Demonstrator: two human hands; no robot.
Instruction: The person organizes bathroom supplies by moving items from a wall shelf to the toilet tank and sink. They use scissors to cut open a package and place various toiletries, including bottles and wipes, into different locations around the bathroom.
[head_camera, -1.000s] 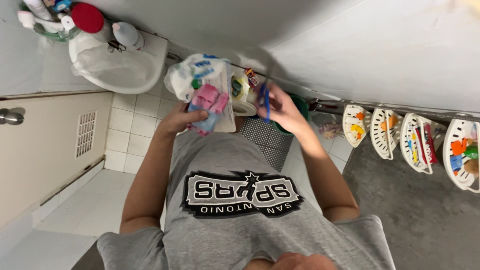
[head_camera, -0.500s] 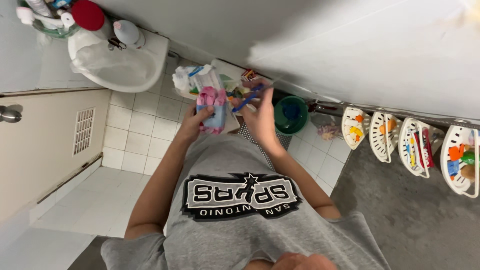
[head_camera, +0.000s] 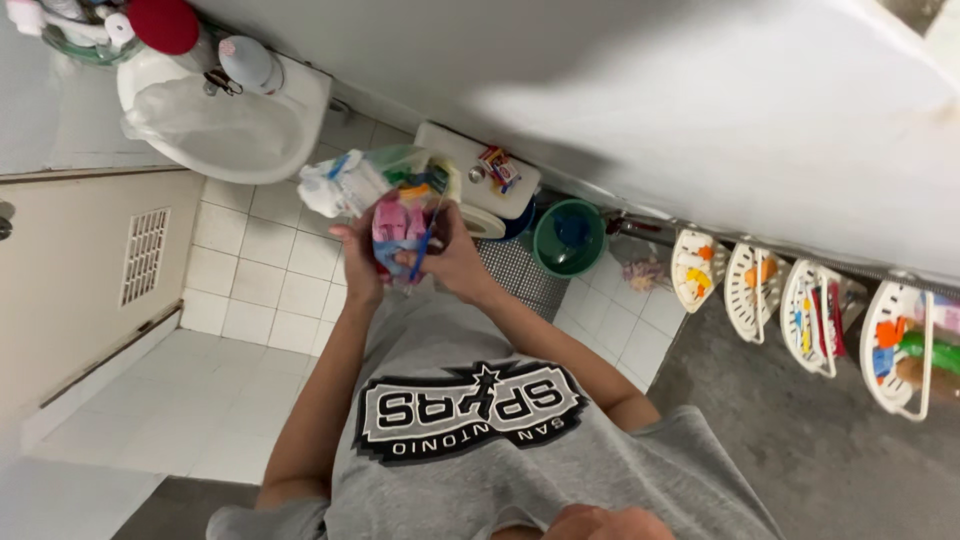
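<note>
Left hand (head_camera: 357, 262) wraps the left side of a pink-and-blue bundle (head_camera: 397, 228), looks like soft cloth or sponge pieces, fingers closed on it. Right hand (head_camera: 452, 260) is against the bundle's right side, pinching a thin blue stick-like tool (head_camera: 423, 248) that crosses the front of the bundle at a slant. Can't make out what the tool is. Both hands meet at chest height, right above the grey printed shirt (head_camera: 480, 440).

Just beyond the bundle, touching it or close to it: a clear plastic bag (head_camera: 355, 180) with white and coloured contents, held up by the same grip as far as I can tell.

Further out, floor level:
- white box-like lid (head_camera: 470, 170) just right of the bag, with small coloured packets (head_camera: 497, 166) on top
- green bucket (head_camera: 568, 236) right of that, beside a dark perforated mat (head_camera: 520, 272)
- white sink (head_camera: 225, 120) far left, bottles at its rim incl. one with a red cap (head_camera: 160, 22)
- beige door (head_camera: 80, 280) with a vent on the left, white floor tiles (head_camera: 240, 330) below
- row of white slotted baskets (head_camera: 800, 300) along the right wall, holding coloured items, over a grey surface (head_camera: 820, 440)
</note>
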